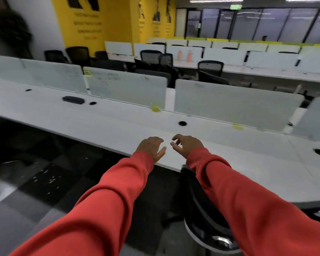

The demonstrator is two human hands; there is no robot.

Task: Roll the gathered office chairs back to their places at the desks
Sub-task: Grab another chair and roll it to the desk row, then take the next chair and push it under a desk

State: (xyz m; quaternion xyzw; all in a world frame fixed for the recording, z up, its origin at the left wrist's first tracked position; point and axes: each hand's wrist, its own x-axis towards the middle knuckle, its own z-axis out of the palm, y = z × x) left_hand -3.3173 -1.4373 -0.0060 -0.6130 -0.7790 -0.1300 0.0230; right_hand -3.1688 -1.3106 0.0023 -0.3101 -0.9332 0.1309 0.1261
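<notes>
Running 9 to 3 o'clock, white desk (100, 122) with frosted partitions (229, 104) blocks ahead. A blurred black item (73, 99), maybe a pouch, lies at 10. Dark floor (44, 172) is open at 8. Black chair (201, 209) at 5, at the desk edge under the right sleeve. Left hand (151, 147) and right hand (188, 145) hover loose-fingered over the edge, holding nothing.

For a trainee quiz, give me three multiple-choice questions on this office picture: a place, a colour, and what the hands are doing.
1. Where is the nearest black chair? A beneath the right arm, at the white desk; B by the yellow wall; C overturned.
2. What colour are the sleeves? A blue; B green; C red.
3. The left hand and right hand are: A gripping a bottle; B open, empty; C pushing a chair.
Answers: A, it shows under the right sleeve; C, both plainly red; B, relaxed fingers hold nothing.
</notes>
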